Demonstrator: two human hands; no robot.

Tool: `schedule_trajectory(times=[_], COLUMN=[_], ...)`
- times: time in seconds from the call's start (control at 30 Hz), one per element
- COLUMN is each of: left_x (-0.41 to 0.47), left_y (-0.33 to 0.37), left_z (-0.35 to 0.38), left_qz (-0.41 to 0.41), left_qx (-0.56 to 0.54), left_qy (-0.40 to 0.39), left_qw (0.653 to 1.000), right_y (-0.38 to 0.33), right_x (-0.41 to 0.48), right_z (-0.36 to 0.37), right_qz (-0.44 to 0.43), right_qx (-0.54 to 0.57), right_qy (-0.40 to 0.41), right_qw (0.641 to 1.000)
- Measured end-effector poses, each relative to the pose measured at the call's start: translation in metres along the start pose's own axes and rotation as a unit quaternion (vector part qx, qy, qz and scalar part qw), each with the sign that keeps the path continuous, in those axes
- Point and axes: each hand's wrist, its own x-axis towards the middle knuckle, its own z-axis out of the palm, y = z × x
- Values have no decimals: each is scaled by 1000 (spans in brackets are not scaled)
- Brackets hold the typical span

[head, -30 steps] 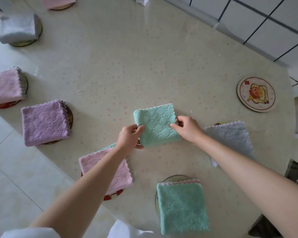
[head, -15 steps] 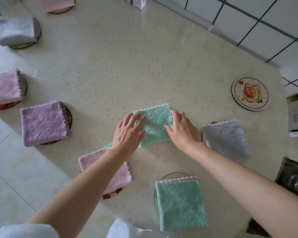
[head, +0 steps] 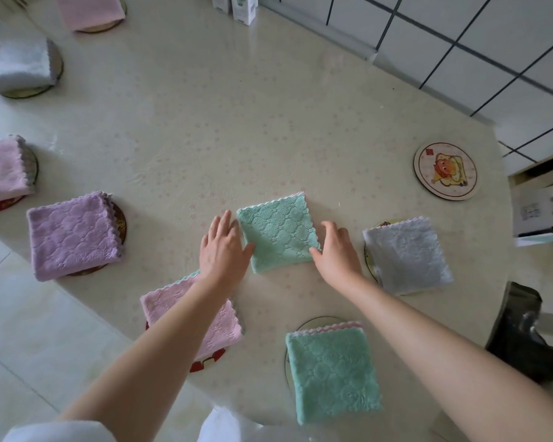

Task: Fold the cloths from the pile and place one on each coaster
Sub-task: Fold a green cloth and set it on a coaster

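Note:
A folded green cloth (head: 278, 232) lies flat on the table between my hands. My left hand (head: 222, 247) rests flat at its left edge, thumb touching the cloth. At the cloth's right edge my right hand (head: 336, 250) lies with straight fingers, its thumb on the lower right corner. One bare round coaster (head: 446, 170) with a cartoon picture sits at the far right. Folded cloths cover the other coasters: grey (head: 407, 253), green (head: 332, 368), pink (head: 217, 327), purple (head: 72, 234), pink (head: 2, 169), grey (head: 15, 67), pink (head: 90, 9).
The round table (head: 237, 116) has a pale flowered cover; its edge curves near me. Small boxes (head: 240, 8) stand at the far edge. A black object (head: 524, 339) sits off the table at lower right, and a tiled wall is beyond.
My hands let go of the green cloth's edges, pressed flat on it, then slid outward to its two sides. The cloth now lies flat on the table.

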Motion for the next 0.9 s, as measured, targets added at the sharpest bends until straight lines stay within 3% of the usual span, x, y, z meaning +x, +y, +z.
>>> schedule_trajectory(times=[0.13,0.23,0.37,0.53,0.6,0.7,0.9], left_x=[-7,-8,-1,-2,-2,0,15], left_y=[23,35,42,53,60,76,146], left_z=[-1,-2,-1,-9,-10,-10,-11], left_qz=[-81,-179,-310,-367,-366,-328,-250], left_qx=[-160,-276,-462,-578,-585,-585,-623], left_qy=[36,20,-30,-85,-102,-92,-66], left_qw=[983,944,830,724,716,736,739], right_y=[-4,-6,-7,3,8,23,72], right_x=[10,9,9,8,7,9,20], right_z=[0,-3,-7,-22,-32,-50,-100], right_qz=[107,195,265,243,227,204,169], right_qx=[128,247,417,460,496,528,532], right_qy=[-28,-42,-52,-83,-94,-106,-122], right_qw=[986,948,868,850,833,817,821])
